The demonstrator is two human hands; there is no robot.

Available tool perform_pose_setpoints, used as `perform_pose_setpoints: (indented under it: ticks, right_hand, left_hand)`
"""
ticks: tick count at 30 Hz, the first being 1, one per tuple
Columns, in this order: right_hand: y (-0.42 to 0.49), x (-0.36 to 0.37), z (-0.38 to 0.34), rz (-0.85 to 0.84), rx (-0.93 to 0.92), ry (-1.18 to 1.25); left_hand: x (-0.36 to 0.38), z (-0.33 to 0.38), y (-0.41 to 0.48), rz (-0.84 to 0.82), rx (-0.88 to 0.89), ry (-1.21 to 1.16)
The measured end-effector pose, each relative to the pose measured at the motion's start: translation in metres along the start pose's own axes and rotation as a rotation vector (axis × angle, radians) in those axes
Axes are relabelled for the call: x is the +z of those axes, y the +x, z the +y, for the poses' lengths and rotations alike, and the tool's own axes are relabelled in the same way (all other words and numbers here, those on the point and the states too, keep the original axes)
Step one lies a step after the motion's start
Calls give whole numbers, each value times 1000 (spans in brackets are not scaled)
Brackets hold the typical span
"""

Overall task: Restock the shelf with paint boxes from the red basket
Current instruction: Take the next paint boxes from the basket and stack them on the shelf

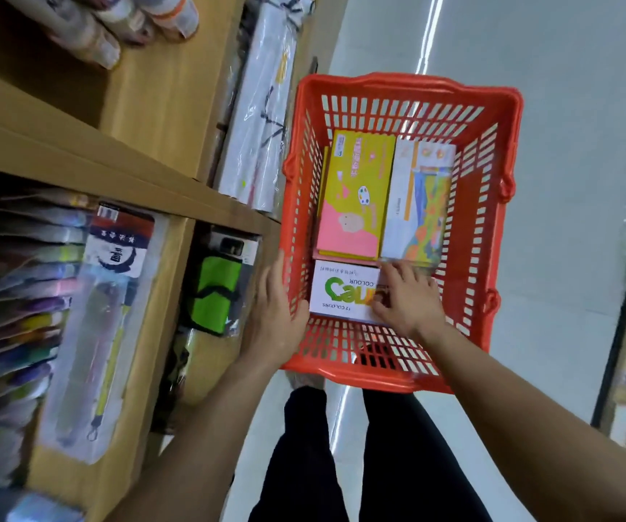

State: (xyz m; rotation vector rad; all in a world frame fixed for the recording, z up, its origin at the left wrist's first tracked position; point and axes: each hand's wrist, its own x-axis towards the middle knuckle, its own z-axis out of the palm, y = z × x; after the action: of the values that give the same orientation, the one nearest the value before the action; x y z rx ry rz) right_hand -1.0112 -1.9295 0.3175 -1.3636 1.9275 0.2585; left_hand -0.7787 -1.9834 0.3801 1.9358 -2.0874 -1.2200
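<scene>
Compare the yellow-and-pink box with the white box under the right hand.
The yellow-and-pink box lies lengthwise at the basket's far end, untouched; the white box lies crosswise at the near end, with the right hand on it. The white one reads "12 COLOURS". Both lie flat in the red basket.

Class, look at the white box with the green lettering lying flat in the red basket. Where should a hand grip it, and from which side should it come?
Probably from above, through the open top of the red basket. The white box lies flat on the basket floor, close against the near wall, so grip its two short ends, where the left hand and right hand are, or tip up the far long edge beside the yellow box.
</scene>
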Motion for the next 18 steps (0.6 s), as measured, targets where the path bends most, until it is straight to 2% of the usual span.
perform_pose_setpoints:
  ticks: [5, 11, 18]
  right_hand:
    - [-1, 14, 6, -60, 64, -82]
    - [4, 24, 9, -62, 86, -9]
    - [17, 15, 13, -110, 43, -129]
  left_hand:
    - [4, -18, 5, -11, 44, -3]
    - [11, -30, 11, 7, 88, -61]
    - [19, -35, 13, 60, 111, -170]
